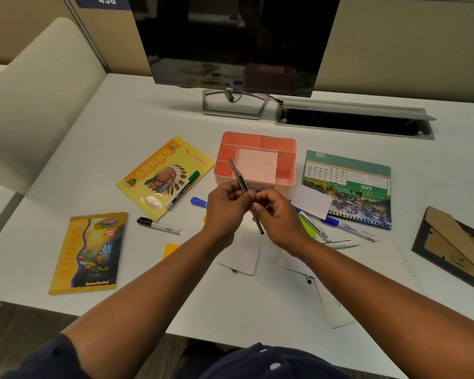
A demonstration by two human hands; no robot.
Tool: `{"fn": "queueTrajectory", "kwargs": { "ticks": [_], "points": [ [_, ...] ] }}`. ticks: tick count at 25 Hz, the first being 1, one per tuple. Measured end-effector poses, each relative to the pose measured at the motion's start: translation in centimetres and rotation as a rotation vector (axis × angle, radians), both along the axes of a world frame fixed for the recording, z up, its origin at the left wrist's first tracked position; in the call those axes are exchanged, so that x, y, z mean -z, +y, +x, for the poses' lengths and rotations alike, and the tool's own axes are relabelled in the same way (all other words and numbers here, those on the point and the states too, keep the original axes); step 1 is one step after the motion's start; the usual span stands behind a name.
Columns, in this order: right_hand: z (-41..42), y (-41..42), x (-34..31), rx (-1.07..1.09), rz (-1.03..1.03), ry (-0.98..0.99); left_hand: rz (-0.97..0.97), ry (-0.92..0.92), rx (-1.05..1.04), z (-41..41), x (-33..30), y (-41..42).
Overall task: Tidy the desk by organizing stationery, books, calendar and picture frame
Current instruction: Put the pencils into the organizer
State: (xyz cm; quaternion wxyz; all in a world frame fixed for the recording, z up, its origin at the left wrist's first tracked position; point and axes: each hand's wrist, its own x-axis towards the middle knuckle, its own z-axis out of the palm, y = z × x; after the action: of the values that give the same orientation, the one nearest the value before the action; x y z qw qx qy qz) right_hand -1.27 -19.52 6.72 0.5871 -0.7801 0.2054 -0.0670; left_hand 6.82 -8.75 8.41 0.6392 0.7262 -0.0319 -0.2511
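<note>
My left hand and my right hand meet just in front of the pink organizer, both closed on a couple of dark pencils whose upper ends point over its left compartments. Two yellow notebooks lie at the left: one with a feathered headdress cover carrying a green marker, and a butterfly one. A black marker and a blue marker lie between them. The green calendar lies flat to the right. At the far right, face down, is the picture frame.
A monitor on its stand and an open cable tray are at the back. Several markers, white paper slips, orange and green sticky notes and a white spiral pad lie near the front. The desk edge runs below my forearms.
</note>
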Motion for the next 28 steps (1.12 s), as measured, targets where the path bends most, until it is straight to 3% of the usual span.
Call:
{"fn": "queueTrajectory", "kwargs": {
  "ticks": [4,7,13,28],
  "points": [
    [0.8,-2.3,0.0,0.047,-0.679,0.005,0.000,-0.143,-0.080,2.4,-1.0,0.0],
    [1.0,-3.9,0.1,-0.003,-0.874,0.198,-0.038,-0.301,-0.117,4.6,-2.4,-0.1],
    [0.5,-4.3,1.3,-0.147,-0.907,0.289,0.040,-0.476,-0.172,8.5,-2.5,-0.4],
    [0.3,-4.4,1.0,-0.182,-0.888,0.312,0.279,-0.549,0.006,8.1,0.5,-0.2]
  ]
}}
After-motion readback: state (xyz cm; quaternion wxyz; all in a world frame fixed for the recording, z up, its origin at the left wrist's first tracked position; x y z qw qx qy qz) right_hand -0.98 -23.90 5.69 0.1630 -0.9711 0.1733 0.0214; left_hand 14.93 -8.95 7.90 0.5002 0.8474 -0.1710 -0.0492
